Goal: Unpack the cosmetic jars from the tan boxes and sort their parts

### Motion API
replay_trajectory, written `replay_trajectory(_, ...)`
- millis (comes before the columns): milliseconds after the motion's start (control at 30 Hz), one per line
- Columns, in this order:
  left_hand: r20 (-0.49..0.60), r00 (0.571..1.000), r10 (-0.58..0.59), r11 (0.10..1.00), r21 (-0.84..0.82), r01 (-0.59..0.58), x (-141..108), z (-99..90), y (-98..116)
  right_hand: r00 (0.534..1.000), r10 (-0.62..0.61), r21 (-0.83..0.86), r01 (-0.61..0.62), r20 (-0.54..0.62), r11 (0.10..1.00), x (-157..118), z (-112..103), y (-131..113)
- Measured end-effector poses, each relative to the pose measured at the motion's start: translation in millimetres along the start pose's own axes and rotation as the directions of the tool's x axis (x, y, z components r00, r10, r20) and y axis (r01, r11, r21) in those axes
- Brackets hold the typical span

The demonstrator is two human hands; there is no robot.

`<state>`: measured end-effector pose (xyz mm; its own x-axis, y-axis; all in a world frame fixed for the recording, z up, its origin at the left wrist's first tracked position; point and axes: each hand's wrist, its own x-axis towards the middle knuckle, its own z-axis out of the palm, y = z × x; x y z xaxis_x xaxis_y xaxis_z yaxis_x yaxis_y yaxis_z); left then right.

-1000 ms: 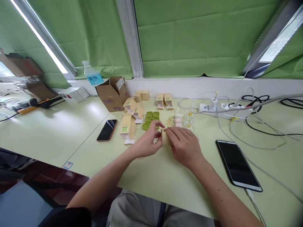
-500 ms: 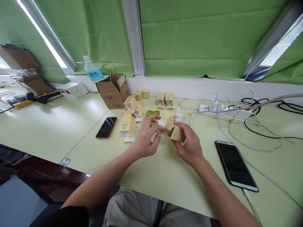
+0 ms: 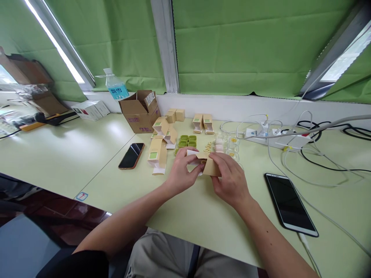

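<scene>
A small tan cardboard box (image 3: 211,168) lies on its side between my hands, just above the table, its opened end facing left. My right hand (image 3: 231,177) is closed round its right end, fingers on top and thumb beneath. My left hand (image 3: 183,170) grips the opened end by its white-lined flaps, with the thumb at the opening. Something pale yellow shows inside, too small to name. Just beyond are green square cups (image 3: 188,140), yellow curled pieces (image 3: 208,147), pink-white round pieces (image 3: 219,147) and clear round containers (image 3: 232,146).
Several opened small boxes (image 3: 157,154) stand left, and two more (image 3: 203,123) stand at the back. A brown carton (image 3: 140,114) is by the wall. One phone (image 3: 131,156) lies left; another (image 3: 290,203), plugged in, lies right. A power strip (image 3: 278,139) with cables sits back right.
The box has turned and moved slightly left, its opening now facing my left hand. My left hand has closed in on the flaps, and more of the green cups shows.
</scene>
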<state>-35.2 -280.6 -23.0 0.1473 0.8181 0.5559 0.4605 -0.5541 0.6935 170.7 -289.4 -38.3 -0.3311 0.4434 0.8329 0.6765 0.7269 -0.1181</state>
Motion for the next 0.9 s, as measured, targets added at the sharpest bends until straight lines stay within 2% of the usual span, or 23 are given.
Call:
replay_trajectory(67,0.037,0.993,-0.110,0.988,-0.103,0.113,0.3,2.5,-2.4,0.999,-0.032,-0.038,0.032,0.012,0.999,-0.1,1.3,-2.1)
replay_trajectory(133,0.050,0.984,-0.172,0.957,-0.230,0.179,1.4,4.5,-5.5,0.999,-0.034,-0.064,0.035,0.027,0.997,0.0,1.7,-3.1)
replay_trajectory(233,0.006,0.976,-0.217,0.874,-0.444,0.197,4.7,4.9,-9.6,0.999,0.018,-0.081,-0.015,0.033,0.997,0.4,0.0,-1.5)
replay_trajectory(333,-0.014,0.953,-0.302,0.752,-0.618,0.229,8.2,2.8,-11.9,0.996,0.087,-0.099,-0.085,0.019,0.991,1.0,-4.3,2.8)
replay_trajectory(467,0.013,0.912,-0.410,0.632,-0.717,0.294,11.7,-0.8,-14.0,0.986,0.165,-0.160,-0.165,-0.013,0.973,2.0,-11.8,10.1)
replay_trajectory(567,0.027,0.893,-0.448,0.594,-0.737,0.321,15.3,-4.9,-16.0,0.968,0.240,-0.175,-0.248,-0.067,0.953,3.2,-16.7,14.8)
replay_trajectory(667,0.121,0.907,-0.402,0.647,-0.663,0.376,19.0,-11.4,-16.7,0.927,0.353,-0.076,-0.364,-0.129,0.928,4.7,-18.9,16.9)
replay_trajectory(767,0.301,0.923,-0.238,0.834,-0.423,0.353,18.4,-17.4,-12.6,0.853,0.507,0.152,-0.488,-0.123,0.859,6.1,-17.3,16.5)
replay_trajectory(833,0.434,0.890,-0.138,0.943,-0.218,0.253,15.0,-19.3,-6.8,0.777,0.627,0.349,-0.573,-0.056,0.741,7.2,-15.0,16.0)
replay_trajectory(900,0.554,0.828,-0.088,0.990,-0.044,0.135,10.9,-19.8,-0.1,0.706,0.707,0.537,-0.611,0.037,0.582,8.9,-13.2,15.5)
